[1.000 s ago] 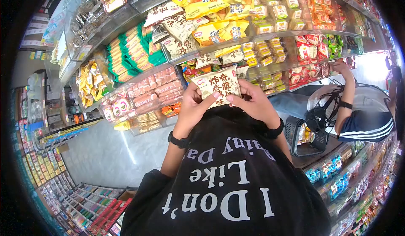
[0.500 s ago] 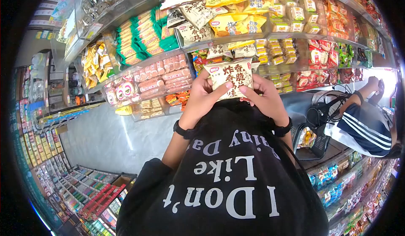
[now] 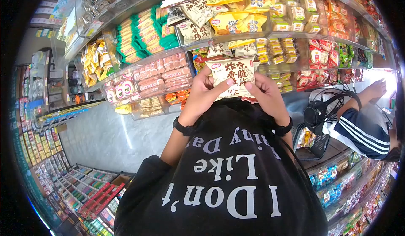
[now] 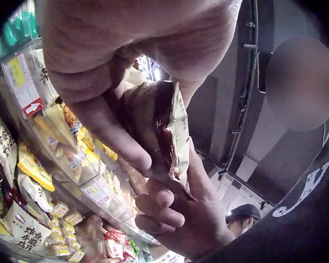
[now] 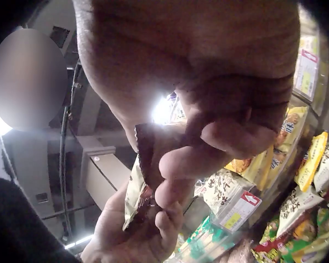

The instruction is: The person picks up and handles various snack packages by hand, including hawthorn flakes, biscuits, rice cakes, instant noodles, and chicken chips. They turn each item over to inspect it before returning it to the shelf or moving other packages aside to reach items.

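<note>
A cream snack bag (image 3: 233,78) with dark printed characters is held upright in front of the chest, front face toward the head camera. My left hand (image 3: 202,97) grips its left edge, thumb on the front and fingers behind. On the other side my right hand (image 3: 269,96) grips the right edge the same way. In the left wrist view the bag's dark back and crimped edge (image 4: 172,134) show between both hands. Curled fingers (image 5: 172,170) of the right hand lie against the back of the bag in the right wrist view.
Tiered shelves ahead carry yellow snack bags (image 3: 238,23), green-edged packs (image 3: 145,33) and wrapped sausages (image 3: 162,73). To the right, another person's arm (image 3: 369,94) extends near a dark basket (image 3: 316,141). Grey floor (image 3: 101,139) lies to the left.
The head view has shifted, so the shelves sit farther right and slightly higher. Both hands keep hold of the bag. The other person's arm has moved away from the shelf, to the right.
</note>
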Motion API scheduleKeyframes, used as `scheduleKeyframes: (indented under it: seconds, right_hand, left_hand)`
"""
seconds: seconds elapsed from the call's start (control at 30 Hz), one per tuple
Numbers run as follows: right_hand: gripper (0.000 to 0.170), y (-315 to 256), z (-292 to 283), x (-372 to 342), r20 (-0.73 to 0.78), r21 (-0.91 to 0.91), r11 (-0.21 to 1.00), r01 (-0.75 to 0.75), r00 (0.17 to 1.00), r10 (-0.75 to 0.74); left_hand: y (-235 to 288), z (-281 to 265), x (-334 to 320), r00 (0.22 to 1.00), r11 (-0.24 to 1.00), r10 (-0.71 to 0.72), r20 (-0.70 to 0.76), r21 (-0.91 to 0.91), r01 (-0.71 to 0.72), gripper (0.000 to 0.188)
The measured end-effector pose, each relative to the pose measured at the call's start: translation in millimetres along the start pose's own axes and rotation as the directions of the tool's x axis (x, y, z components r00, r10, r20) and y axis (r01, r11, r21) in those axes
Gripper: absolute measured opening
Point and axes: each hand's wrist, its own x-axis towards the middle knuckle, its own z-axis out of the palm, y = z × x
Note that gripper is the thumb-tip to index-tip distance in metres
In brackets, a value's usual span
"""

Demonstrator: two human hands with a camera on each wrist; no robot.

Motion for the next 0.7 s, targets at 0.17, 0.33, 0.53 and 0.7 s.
scheduleKeyframes:
  seconds: [0.17,0.33,0.53,0.7]
  right_hand:
    - [0.027,1.4,-6.7,-3.0,-0.003,-0.002,0.999,-0.034,0.999,0.034]
    - [0.026,-4.6,-4.6,-5.2,-0.019,-0.006,1.000,-0.006,1.000,0.006]
    - [0.026,2.6,-9.2,-4.7,-0.019,0.018,0.998,-0.057,0.998,0.057]
    - [0.024,-3.4,-15.5,0.1,-0.024,-0.100,0.994,-0.036,0.999,0.034]
  left_hand:
    - [-1.1,1.0,1.1,1.000,1.000,0.001,0.010,-0.001,-0.001,0.047]
    - [-4.4,2.0,3.0,0.999,1.000,0.018,0.027,-0.007,-0.018,0.047]
    - [-3.4,4.4,4.4,1.000,1.000,-0.028,-0.002,0.007,0.028,0.049]
    - [-1.7,6.5,13.9,1.000,0.999,0.009,0.000,0.033,-0.009,0.049]
